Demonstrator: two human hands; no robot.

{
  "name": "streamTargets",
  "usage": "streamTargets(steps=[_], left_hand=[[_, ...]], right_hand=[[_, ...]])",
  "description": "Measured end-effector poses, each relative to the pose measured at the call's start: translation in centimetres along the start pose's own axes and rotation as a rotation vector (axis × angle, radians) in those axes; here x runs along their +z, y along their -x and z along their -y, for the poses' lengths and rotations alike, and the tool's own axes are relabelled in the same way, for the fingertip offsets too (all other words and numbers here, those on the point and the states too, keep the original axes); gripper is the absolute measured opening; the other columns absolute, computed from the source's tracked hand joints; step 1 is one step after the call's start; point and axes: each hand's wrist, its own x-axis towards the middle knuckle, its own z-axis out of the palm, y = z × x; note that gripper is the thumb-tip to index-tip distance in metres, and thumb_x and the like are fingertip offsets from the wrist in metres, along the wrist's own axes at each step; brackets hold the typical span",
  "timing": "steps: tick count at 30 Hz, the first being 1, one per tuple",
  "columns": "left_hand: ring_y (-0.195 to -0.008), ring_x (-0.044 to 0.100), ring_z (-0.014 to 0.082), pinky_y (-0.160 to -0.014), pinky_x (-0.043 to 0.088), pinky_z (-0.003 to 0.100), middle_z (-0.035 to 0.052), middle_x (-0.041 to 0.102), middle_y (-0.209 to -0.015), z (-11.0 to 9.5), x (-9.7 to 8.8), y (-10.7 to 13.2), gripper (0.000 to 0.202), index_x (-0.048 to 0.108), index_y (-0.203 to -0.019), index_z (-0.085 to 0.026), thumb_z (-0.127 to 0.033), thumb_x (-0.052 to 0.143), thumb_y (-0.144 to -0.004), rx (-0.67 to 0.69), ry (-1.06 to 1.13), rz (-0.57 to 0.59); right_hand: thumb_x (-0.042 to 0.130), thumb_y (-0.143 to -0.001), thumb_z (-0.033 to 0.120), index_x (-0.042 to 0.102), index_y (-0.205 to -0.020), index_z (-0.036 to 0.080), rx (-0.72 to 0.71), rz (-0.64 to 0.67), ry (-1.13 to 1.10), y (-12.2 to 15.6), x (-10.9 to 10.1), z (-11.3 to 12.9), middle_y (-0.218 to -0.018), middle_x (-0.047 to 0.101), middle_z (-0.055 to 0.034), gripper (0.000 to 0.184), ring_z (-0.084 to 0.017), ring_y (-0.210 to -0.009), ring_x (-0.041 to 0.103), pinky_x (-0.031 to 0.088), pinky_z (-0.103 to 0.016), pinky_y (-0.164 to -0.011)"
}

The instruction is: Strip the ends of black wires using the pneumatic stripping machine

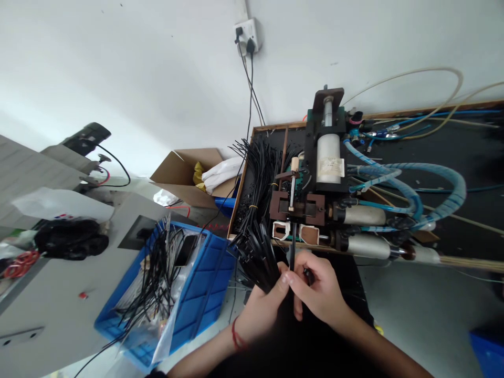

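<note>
A thick bunch of black cables (254, 257) is held in my left hand (262, 310), its fingers wrapped around the lower part. Beside it, my right hand (318, 286) pinches a single black cable (292, 249) between thumb and fingers. That cable points up toward the brown metal jaws (297, 207) of a pneumatic machine (328, 152). Whether its tip lies inside the jaws I cannot tell. The thumbs of both hands are close together. On the bench behind the bunch lie more black cables (262, 173), tied with thin yellow bands.
A blue crate (205, 283) with loose cables and plastic bags stands at the left. Behind it is an open cardboard box (185, 178). Blue-wrapped air hoses (444, 184) and metal cylinders (368, 245) spread to the right. A wall socket (248, 34) feeds hanging cords.
</note>
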Motion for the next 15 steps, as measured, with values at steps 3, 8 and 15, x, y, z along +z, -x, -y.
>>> streamTargets(steps=[3,8,15], left_hand=[[-0.062,0.058,0.0150,-0.073,0.050,0.029,-0.0018,0.063,-0.062,-0.04,0.00,-0.11,0.040,0.064,-0.085,-0.019,-0.056,0.074,-0.096,0.013,-0.014,-0.004],[-0.061,0.058,0.0153,-0.066,0.047,0.028,-0.0016,0.062,-0.063,0.04,-0.29,-0.26,0.039,0.066,-0.087,-0.019,-0.055,0.070,-0.099,0.034,-0.046,0.005],[-0.073,0.062,0.0167,-0.076,0.053,0.030,0.0007,0.068,-0.076,-0.43,0.31,-0.14,0.037,0.069,-0.091,-0.018,-0.054,0.081,-0.091,0.044,0.022,-0.042]], right_hand=[[0.073,-0.097,0.026,0.049,-0.076,0.023,-0.001,-0.006,-0.028,0.05,0.16,-0.12,-0.049,0.048,0.0115,0.032,-0.014,-0.030,0.062,0.030,-0.016,-0.031],[0.064,-0.105,0.035,0.056,-0.083,0.022,-0.003,0.001,-0.046,0.27,0.25,-0.22,-0.046,0.051,0.0101,0.026,-0.014,-0.029,0.061,0.036,-0.016,-0.031],[0.057,-0.108,0.042,0.057,-0.083,0.021,0.007,-0.002,0.016,0.29,0.11,-0.11,-0.042,0.052,0.0077,0.033,-0.012,-0.027,0.054,0.031,-0.016,-0.030]])
